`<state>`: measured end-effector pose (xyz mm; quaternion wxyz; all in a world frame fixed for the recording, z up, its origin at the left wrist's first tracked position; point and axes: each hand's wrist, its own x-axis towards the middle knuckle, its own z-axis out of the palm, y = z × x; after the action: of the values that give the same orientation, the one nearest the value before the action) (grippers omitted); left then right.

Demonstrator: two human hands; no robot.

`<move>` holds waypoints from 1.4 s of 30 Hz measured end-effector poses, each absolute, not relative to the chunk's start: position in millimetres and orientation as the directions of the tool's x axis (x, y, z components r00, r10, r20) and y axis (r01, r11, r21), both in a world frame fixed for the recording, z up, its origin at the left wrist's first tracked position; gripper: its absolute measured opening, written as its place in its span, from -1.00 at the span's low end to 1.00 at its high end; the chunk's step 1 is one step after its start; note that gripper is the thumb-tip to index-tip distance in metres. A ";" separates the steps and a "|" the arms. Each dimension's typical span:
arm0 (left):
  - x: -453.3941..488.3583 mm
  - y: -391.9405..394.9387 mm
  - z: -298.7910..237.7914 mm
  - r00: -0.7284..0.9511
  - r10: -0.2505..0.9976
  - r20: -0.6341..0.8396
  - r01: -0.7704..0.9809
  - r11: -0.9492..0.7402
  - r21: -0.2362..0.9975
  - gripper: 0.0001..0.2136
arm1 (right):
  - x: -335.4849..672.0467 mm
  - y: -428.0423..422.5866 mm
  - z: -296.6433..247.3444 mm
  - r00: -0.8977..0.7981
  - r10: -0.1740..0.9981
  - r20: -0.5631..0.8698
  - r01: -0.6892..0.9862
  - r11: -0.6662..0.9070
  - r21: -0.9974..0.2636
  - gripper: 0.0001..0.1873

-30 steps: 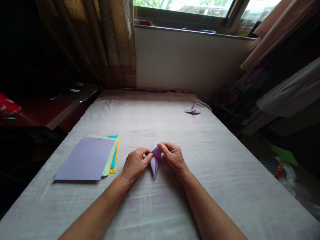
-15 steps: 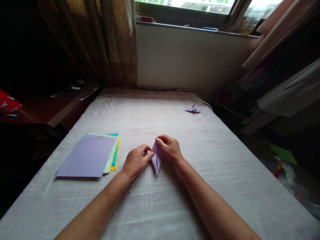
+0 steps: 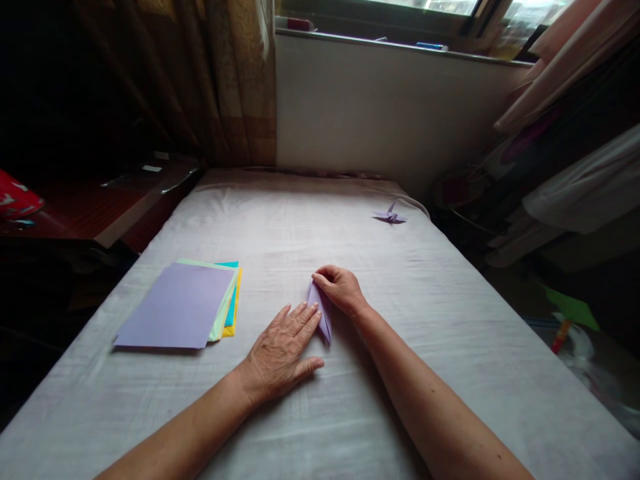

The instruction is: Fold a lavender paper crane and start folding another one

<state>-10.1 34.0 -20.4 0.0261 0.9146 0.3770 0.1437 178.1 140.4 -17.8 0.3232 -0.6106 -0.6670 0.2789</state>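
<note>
A narrow folded purple paper (image 3: 324,319) lies on the white sheet between my hands. My left hand (image 3: 284,352) rests flat with its fingers stretched out, the fingertips touching the paper's left side. Curled fingers of my right hand (image 3: 340,289) pinch the paper's top end. Left of my hands sits a stack of coloured paper sheets (image 3: 181,307) with a purple sheet on top. A finished purple paper crane (image 3: 390,215) stands far off at the back right of the sheet.
The white sheet covers a bed (image 3: 450,320) that runs to the wall under a window. A dark wooden table (image 3: 110,213) stands at the left. Clothes and clutter (image 3: 560,187) fill the floor side at the right.
My left hand has let go of the paper, slid down and flattened beside it. The right hand has stayed pinched on the top end as the fold narrowed.
</note>
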 end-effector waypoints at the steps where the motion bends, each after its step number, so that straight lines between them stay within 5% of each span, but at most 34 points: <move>1: -8.7 32.6 -20.4 0.678 0.699 0.228 0.688 -0.712 0.137 -0.33 | 178.2 141.2 -16.8 -0.057 0.995 0.080 0.641 0.098 -0.761 -0.81; 12: 9.0 21.1 -12.7 0.688 0.719 0.102 0.683 -0.688 0.244 -0.28 | 180.0 145.3 -9.6 -0.154 0.987 0.043 0.723 0.142 -0.676 -0.85; 20: 11.8 25.0 -0.4 0.693 0.712 0.118 0.674 -0.696 0.248 -0.38 | 187.3 152.0 -3.6 -0.293 0.941 0.169 0.740 0.335 -0.584 -0.93; 28: -7.0 46.0 0.8 0.703 0.686 0.189 0.651 -0.727 0.219 -0.48 | 189.8 148.3 -16.9 -0.117 0.950 0.290 0.811 0.260 -0.524 -0.85; 35: -4.7 42.2 -11.4 0.690 0.675 0.260 0.653 -0.736 0.180 -0.47 | 192.0 150.3 -15.9 -0.089 0.962 0.257 0.885 0.195 -0.424 -0.79; 39: -3.6 39.6 -16.5 0.677 0.689 0.259 0.664 -0.724 0.189 -0.47 | 203.4 137.4 -14.2 -0.212 0.899 0.382 0.794 0.386 -0.470 -0.63; 42: -3.4 40.2 -15.9 0.669 0.697 0.259 0.670 -0.716 0.195 -0.46 | 212.1 115.3 -9.0 -0.455 0.793 0.406 0.694 0.601 -0.397 -0.59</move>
<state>-3.4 40.2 -15.9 0.0414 0.9125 0.3745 0.1592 212.1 115.3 -9.0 0.2842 -0.4382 -0.8483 0.0873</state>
